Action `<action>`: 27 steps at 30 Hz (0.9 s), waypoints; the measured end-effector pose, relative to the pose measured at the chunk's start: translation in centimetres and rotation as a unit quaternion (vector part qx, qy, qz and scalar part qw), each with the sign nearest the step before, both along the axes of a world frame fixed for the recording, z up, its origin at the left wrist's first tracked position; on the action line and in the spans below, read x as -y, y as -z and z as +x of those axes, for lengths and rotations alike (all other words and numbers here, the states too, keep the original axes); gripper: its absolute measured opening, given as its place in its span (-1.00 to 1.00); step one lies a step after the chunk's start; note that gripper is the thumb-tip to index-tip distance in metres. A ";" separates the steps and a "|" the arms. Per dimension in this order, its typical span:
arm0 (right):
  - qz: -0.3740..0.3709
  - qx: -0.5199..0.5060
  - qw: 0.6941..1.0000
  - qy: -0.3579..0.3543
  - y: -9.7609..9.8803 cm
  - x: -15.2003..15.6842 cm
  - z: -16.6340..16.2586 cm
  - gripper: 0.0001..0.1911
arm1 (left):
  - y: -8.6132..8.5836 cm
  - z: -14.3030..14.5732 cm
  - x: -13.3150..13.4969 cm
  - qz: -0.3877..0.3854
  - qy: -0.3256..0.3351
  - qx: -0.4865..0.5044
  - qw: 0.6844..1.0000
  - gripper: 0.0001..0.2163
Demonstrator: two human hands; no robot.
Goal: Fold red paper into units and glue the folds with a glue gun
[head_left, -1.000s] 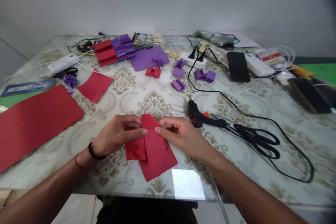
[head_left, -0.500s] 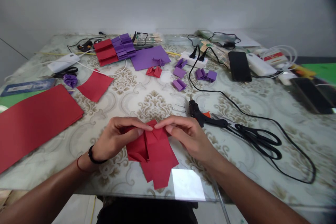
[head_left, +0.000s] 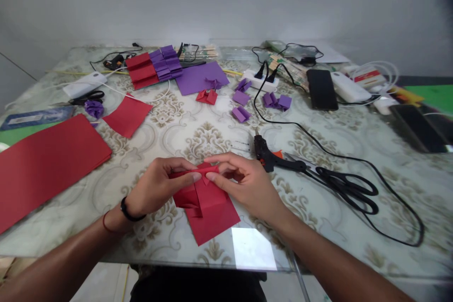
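Observation:
A folded red paper piece (head_left: 207,205) lies on the patterned table (head_left: 198,137) near its front edge. My left hand (head_left: 159,188) pinches its upper left edge between thumb and fingers. My right hand (head_left: 244,184) pinches the upper right edge, fingertips almost meeting the left ones over a fold at the top. The lower part of the paper rests flat on the table. A black band and a red thread circle my left wrist.
A black glue gun (head_left: 272,155) and black scissors (head_left: 343,188) lie just right of my hands, with a black cable (head_left: 354,160) looping around them. Large red sheets (head_left: 46,160) sit at left. Purple and red folded pieces (head_left: 159,66), phones (head_left: 320,88) and chargers crowd the far side.
The top of the red paper has been folded down. My fingertips came together over the upper edge, and the paper shifted slightly under them.

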State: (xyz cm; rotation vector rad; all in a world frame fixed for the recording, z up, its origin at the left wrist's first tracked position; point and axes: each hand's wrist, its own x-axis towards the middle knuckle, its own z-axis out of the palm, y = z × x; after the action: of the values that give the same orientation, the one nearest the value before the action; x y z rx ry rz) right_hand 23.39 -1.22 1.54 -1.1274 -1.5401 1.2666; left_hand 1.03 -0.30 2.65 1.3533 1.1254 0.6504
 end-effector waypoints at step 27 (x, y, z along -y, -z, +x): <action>-0.058 0.088 0.991 -0.082 -0.2 0.0 -0.4 -0.68 | 0.0 0.2 -0.3 0.027 0.099 -0.139 0.985 -0.65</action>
State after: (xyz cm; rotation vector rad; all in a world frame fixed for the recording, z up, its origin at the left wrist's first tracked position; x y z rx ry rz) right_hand 23.02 -1.24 1.76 -1.2341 -1.7393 1.4122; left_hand 1.28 0.04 2.65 1.6148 1.1800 0.3559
